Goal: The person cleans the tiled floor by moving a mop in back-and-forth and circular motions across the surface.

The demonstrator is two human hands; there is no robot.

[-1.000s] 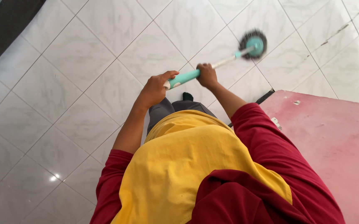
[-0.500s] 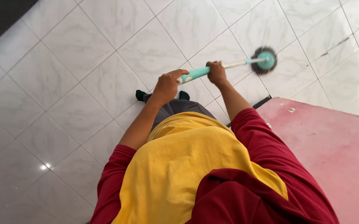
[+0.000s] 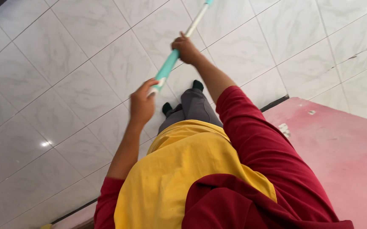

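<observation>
I hold a long-handled scrubbing brush with a teal grip (image 3: 167,68) and a white shaft (image 3: 197,18) that runs up out of the top of the frame; its round head is out of view. My left hand (image 3: 142,104) is closed on the lower end of the teal grip. My right hand (image 3: 186,48) grips the handle higher up, where teal meets white. Both arms reach forward over white marbled floor tiles (image 3: 77,76). My red sleeves and yellow cloth fill the lower frame.
A pink-red raised surface (image 3: 344,144) with chipped spots lies to the right, edged by a dark strip (image 3: 274,103). My dark-socked feet (image 3: 197,85) stand on the tiles below the handle. A dark edge shows at the top left corner.
The handle has swung from pointing right to pointing up and away, carrying the brush head out of view. Both hands moved with it, the right one further forward.
</observation>
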